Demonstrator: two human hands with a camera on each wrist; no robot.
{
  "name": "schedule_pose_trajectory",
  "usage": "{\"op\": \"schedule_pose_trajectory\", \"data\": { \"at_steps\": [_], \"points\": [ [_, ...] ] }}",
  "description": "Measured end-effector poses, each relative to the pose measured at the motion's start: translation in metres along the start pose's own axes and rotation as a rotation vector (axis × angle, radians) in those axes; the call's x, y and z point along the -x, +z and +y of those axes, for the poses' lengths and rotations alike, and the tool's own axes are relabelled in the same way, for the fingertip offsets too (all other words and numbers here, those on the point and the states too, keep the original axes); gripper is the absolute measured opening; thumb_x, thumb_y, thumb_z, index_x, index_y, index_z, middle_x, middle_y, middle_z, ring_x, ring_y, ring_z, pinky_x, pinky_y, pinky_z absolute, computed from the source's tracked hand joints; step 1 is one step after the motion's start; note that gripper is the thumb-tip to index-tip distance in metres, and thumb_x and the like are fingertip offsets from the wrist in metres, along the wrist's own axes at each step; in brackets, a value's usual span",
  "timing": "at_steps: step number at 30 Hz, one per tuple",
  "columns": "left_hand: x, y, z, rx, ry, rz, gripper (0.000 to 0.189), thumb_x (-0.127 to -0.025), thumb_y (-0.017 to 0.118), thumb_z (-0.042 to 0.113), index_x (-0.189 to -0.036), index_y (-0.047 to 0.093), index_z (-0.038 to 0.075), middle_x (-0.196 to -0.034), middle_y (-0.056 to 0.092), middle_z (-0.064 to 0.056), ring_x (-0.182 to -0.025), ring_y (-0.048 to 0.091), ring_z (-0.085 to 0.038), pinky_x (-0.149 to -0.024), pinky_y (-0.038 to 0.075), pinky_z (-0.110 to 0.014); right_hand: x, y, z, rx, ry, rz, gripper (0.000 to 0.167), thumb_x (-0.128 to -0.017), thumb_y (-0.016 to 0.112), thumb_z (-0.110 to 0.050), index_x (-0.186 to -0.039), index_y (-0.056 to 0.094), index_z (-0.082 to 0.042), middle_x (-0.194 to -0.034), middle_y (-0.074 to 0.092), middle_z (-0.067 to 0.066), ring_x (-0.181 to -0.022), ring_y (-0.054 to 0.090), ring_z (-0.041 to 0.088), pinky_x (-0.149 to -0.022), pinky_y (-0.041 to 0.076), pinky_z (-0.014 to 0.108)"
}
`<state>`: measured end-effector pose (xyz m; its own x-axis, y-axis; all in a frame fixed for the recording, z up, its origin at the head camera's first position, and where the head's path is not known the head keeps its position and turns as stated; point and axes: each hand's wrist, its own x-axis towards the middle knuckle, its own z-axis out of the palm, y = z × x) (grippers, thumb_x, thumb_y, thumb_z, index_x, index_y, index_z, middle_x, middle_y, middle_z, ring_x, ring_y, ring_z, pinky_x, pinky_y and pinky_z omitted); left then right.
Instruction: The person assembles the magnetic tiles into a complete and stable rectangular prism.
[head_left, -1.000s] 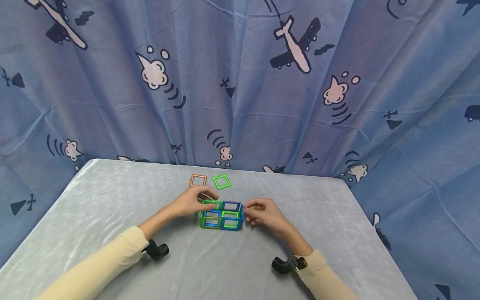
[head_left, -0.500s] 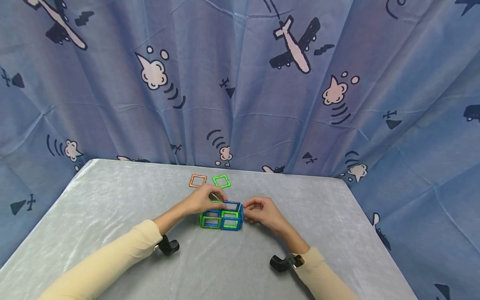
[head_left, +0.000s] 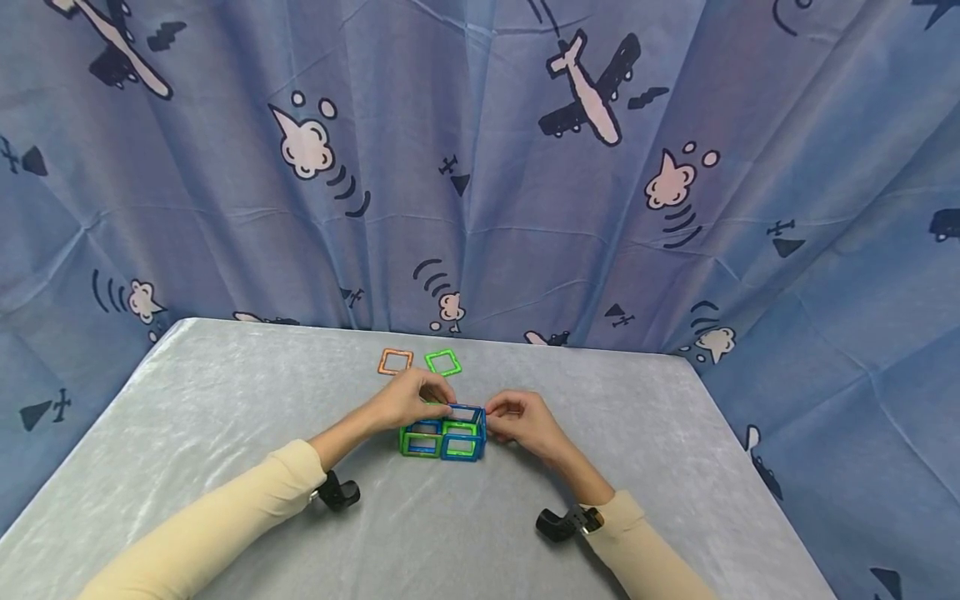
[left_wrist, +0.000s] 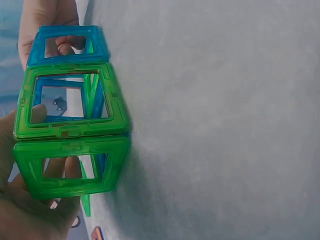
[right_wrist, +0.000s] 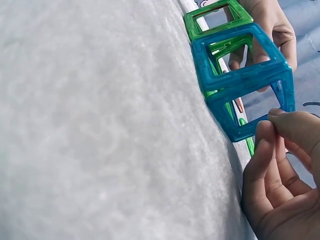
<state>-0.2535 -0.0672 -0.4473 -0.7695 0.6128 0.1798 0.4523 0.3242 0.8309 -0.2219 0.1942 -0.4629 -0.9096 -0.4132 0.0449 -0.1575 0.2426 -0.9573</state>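
Observation:
A box-like structure of green and blue magnetic tiles (head_left: 442,446) stands on the table, two squares wide. My left hand (head_left: 405,400) reaches over its back left part, thumb in front and fingers behind, pinching near the middle of the back edge. In the left wrist view, the left thumb shows through a green tile (left_wrist: 117,107). At the right end, my right hand (head_left: 525,425) pinches the edge of a blue tile (right_wrist: 277,97) between thumb and index finger; its other fingers are curled. The left hand hides part of the back green tile.
Behind the left hand lie a loose orange square tile (head_left: 397,352) and a loose green square tile (head_left: 457,362). A pale cloth covers the table (head_left: 420,533). A blue curtain (head_left: 510,267) with airplane prints hangs along the far edge.
My left hand has moved right along the structure's back edge, from its left end to the middle. The right hand stays at the right end, shifting only slightly.

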Motion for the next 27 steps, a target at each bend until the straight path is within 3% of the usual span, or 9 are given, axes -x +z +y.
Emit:
{"op": "schedule_pose_trajectory", "data": {
  "at_steps": [8,15,23,27],
  "points": [
    [0.0,0.002,0.0,-0.006,0.003,-0.015,0.009,-0.089,0.079,0.004,-0.096,0.076,0.007,-0.089,0.073,0.003,-0.088,0.07,-0.014,-0.084,0.056,-0.032,0.0,0.0,0.0,0.004,0.005,-0.012,0.01,-0.096,0.069,0.003,-0.104,0.068,0.009,-0.087,0.069,0.017,-0.069,0.063,0.017,-0.06,0.055,0.026],
    [0.0,0.001,-0.001,0.017,0.016,-0.04,0.018,-0.089,0.08,0.006,-0.105,0.072,0.002,-0.1,0.073,-0.002,-0.093,0.07,-0.019,-0.085,0.056,-0.032,0.0,0.0,-0.002,0.007,-0.014,-0.032,0.012,-0.096,0.069,0.001,-0.105,0.068,0.009,-0.089,0.069,0.021,-0.07,0.063,0.016,-0.061,0.055,0.026],
    [0.015,-0.02,-0.01,0.095,0.007,-0.059,0.035,-0.09,0.079,0.009,-0.119,0.065,-0.005,-0.115,0.068,-0.021,-0.101,0.069,-0.028,-0.09,0.056,-0.039,0.0,0.0,-0.001,-0.005,-0.018,-0.042,0.011,-0.095,0.068,0.003,-0.104,0.067,0.009,-0.088,0.069,0.016,-0.069,0.063,0.015,-0.06,0.055,0.027],
    [0.023,-0.033,-0.018,0.151,0.004,-0.058,0.037,-0.09,0.078,0.008,-0.122,0.064,-0.006,-0.118,0.066,-0.024,-0.103,0.068,-0.03,-0.089,0.056,-0.038,0.0,0.0,-0.003,-0.005,-0.005,-0.04,0.01,-0.095,0.068,0.003,-0.104,0.068,0.008,-0.088,0.069,0.015,-0.069,0.063,0.016,-0.06,0.055,0.027]
  ]
}}
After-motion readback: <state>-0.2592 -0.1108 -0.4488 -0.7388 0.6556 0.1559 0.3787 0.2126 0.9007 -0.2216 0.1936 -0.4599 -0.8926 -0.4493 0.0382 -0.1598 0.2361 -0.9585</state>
